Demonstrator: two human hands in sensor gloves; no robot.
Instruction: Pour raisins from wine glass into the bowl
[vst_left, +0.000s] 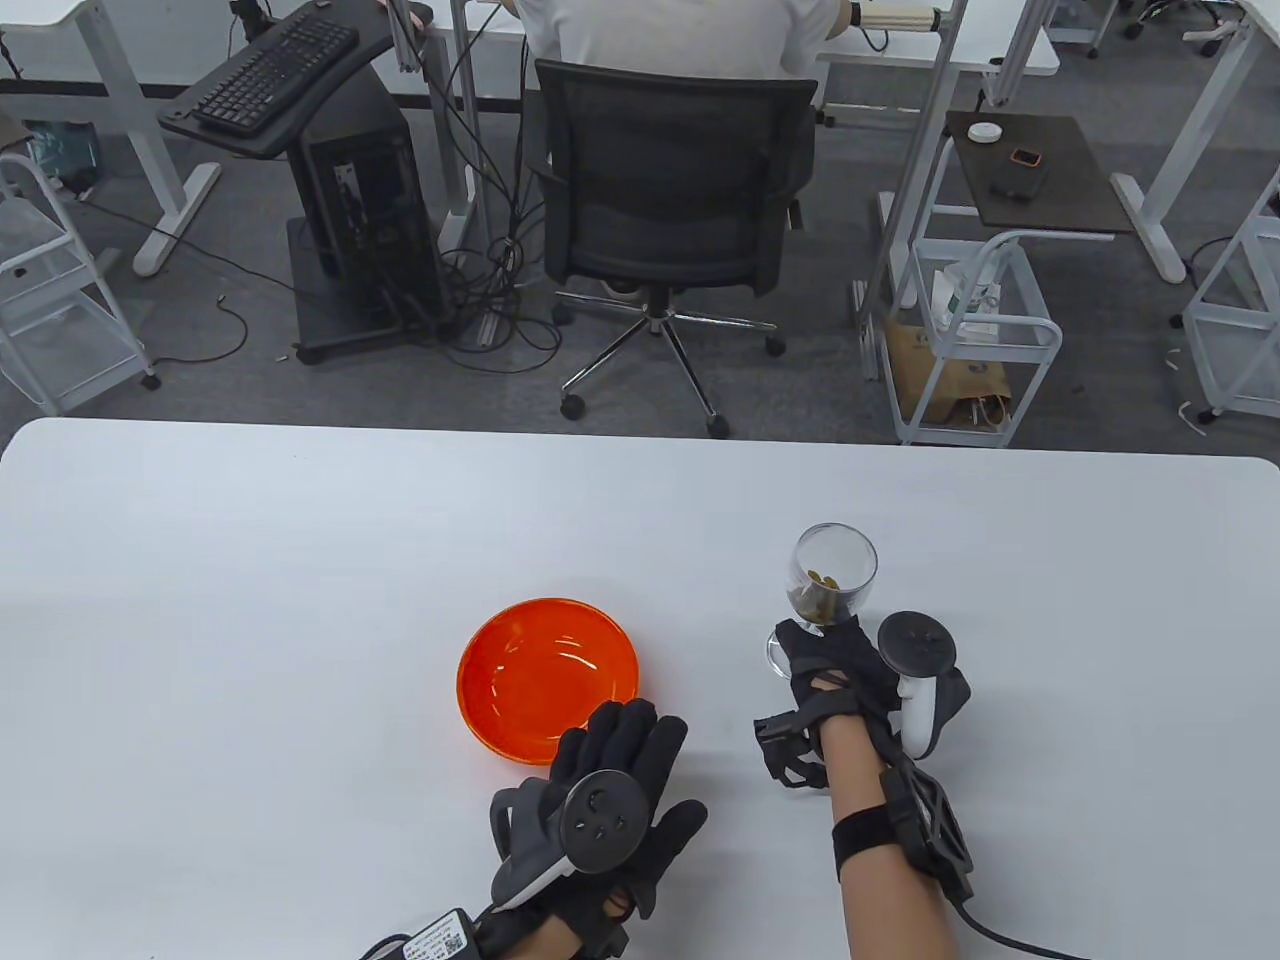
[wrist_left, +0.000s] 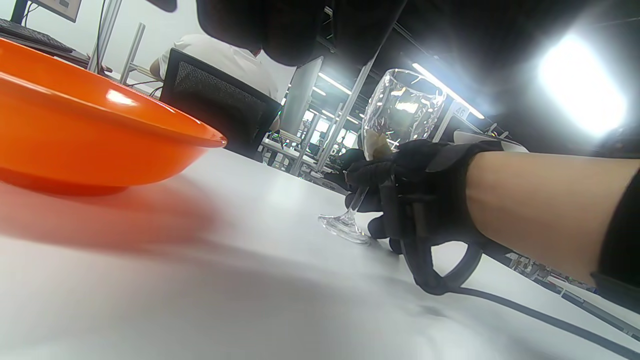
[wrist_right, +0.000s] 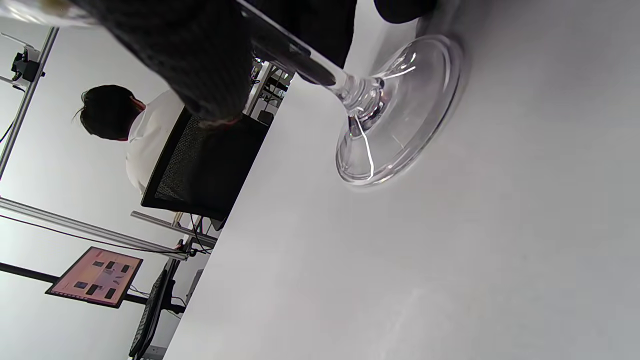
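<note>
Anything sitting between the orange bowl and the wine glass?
No. The table view shows only bare white table between the orange plastic bowl and the clear stemmed wine glass.

Orange bowl (vst_left: 548, 682); clear wine glass (vst_left: 835, 570); brown-gold raisins (vst_left: 817, 594); white table (vst_left: 300, 560); black gloves.

i work at a white table (vst_left: 300, 560) with rounded corners. beyond its far edge lies grey carpet floor (vst_left: 240, 380). a black mesh office chair (vst_left: 670, 190) on castors stands there, occupied by a person in a white shirt (vst_left: 670, 30). left of it: a black keyboard (vst_left: 275, 75) on a dark stand, a computer tower (vst_left: 365, 220), loose cables. white wire carts (vst_left: 975, 330) stand right.
</note>
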